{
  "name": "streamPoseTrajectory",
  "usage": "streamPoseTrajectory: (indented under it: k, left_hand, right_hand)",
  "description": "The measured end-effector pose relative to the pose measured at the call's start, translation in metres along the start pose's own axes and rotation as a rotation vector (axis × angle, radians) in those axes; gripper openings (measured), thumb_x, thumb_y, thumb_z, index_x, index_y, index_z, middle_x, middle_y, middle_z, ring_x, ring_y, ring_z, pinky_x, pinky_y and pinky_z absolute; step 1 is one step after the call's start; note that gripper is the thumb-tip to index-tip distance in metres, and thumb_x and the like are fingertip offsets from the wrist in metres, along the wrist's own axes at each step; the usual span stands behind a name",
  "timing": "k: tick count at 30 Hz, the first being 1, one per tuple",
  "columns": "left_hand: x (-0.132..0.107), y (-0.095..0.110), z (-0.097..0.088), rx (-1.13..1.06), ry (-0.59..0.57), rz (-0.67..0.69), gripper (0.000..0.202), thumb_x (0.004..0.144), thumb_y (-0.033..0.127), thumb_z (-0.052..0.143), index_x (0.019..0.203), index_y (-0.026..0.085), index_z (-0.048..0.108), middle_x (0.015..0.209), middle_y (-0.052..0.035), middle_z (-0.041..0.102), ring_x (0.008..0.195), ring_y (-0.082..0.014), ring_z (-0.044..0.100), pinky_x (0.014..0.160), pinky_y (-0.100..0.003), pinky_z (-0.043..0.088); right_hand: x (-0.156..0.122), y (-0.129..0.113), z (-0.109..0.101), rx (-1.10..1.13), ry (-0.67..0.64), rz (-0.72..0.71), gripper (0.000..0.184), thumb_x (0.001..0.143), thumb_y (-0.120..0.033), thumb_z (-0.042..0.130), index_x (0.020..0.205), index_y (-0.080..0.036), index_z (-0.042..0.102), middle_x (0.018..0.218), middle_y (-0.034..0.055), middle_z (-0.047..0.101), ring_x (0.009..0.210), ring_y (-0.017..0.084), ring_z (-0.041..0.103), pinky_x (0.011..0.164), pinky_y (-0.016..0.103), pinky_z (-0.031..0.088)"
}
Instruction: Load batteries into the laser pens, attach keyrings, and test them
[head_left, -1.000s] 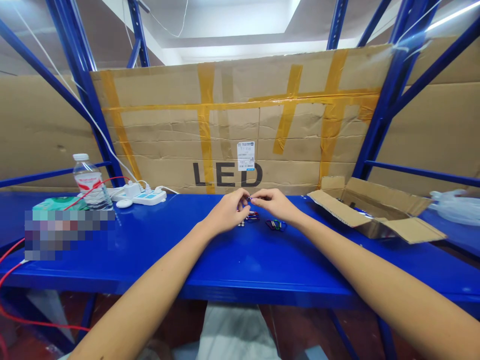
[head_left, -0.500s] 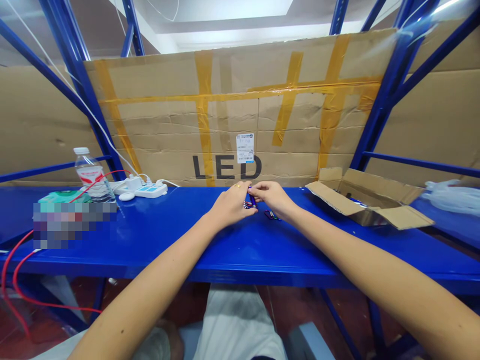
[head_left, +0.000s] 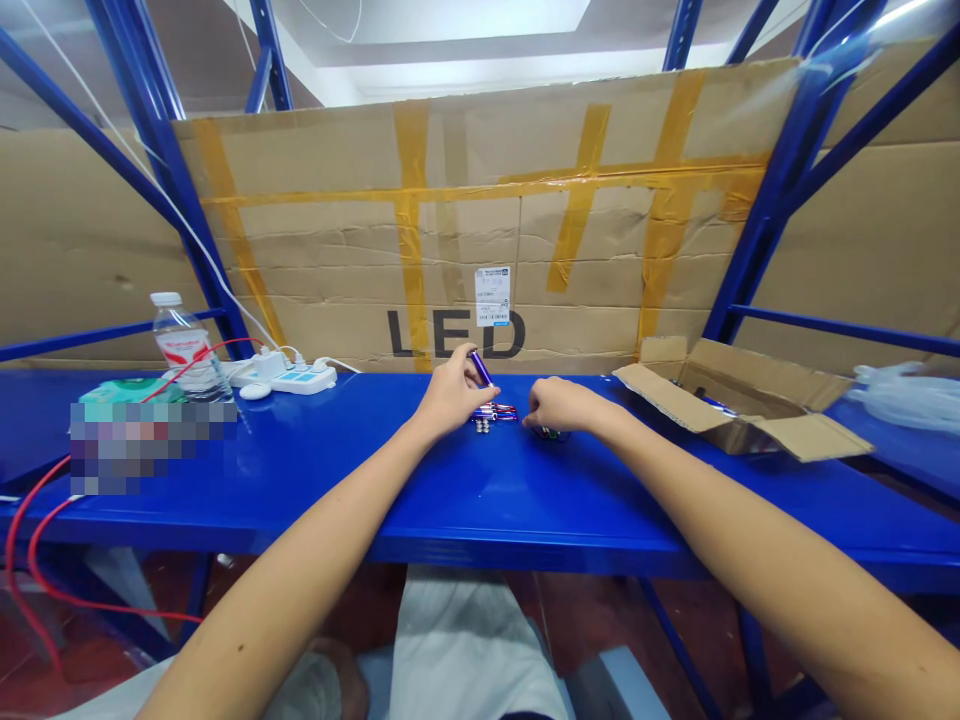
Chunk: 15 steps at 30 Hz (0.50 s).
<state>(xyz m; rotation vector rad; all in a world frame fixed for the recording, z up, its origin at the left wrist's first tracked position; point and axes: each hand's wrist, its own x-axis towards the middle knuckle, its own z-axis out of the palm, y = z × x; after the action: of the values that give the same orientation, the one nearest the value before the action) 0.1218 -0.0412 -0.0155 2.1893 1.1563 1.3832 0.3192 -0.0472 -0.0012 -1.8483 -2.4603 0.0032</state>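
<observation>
My left hand (head_left: pixel 448 393) is closed around a slim purple metal tube (head_left: pixel 481 368), which tilts up out of the fingers. Just below it, several shiny purple and reddish tubes (head_left: pixel 501 412) lie on the blue table. In front of those sit several small silver button-like pieces (head_left: pixel 482 427). To the right, my right hand (head_left: pixel 564 404) is down at the table with fingers bent together. Small dark, colourful metal pieces (head_left: pixel 551 433) lie beneath it, partly covered by the hand. Whatever its fingertips pinch is hidden.
An open cardboard box (head_left: pixel 739 395) with small parts inside stands at the right, beside clear plastic bags (head_left: pixel 907 395). On the left are a water bottle (head_left: pixel 191 350), a white power strip (head_left: pixel 300 378) and red cables (head_left: pixel 45 530). A large cardboard sheet (head_left: pixel 322 260) rises behind.
My hands have parted. The right hand has left the purple tube and lowered to the small pieces on the table. The left hand keeps the tube, shifted left, uncovering the tubes below.
</observation>
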Motion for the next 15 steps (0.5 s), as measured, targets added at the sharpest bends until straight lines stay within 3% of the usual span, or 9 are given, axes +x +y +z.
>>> streamPoseTrajectory:
  k: [4,9,15]
  left_hand:
    - [-0.002,0.002,0.0,-0.033,-0.011,0.026,0.069,0.067,0.021,0.075,0.128,0.014,0.046,0.074,0.0026,0.06,0.068,-0.0124,0.058,0.069,-0.026,0.046]
    - [-0.002,0.002,0.001,-0.135,-0.003,0.01,0.068,0.069,0.018,0.072,0.13,0.018,0.043,0.07,0.0052,0.058,0.064,-0.0108,0.057,0.064,-0.024,0.045]
    - [0.0,0.004,0.001,-0.411,-0.027,-0.135,0.076,0.07,0.013,0.067,0.137,0.021,0.031,0.069,0.0059,0.056,0.052,-0.0107,0.058,0.048,-0.021,0.043]
  right_hand:
    - [-0.002,-0.009,0.002,-0.059,-0.039,0.021,0.027,0.069,-0.035,0.071,0.087,-0.015,0.073,0.085,0.014,0.071,0.074,0.025,0.066,0.06,0.031,0.044]
    - [-0.006,-0.014,0.002,-0.034,-0.085,-0.044,0.017,0.071,-0.023,0.065,0.084,-0.015,0.072,0.084,0.0125,0.071,0.069,0.022,0.065,0.057,0.029,0.042]
    - [-0.009,-0.019,0.007,-0.06,-0.102,-0.197,0.025,0.072,-0.034,0.06,0.082,-0.013,0.07,0.083,0.0129,0.07,0.066,0.021,0.062,0.053,0.028,0.037]
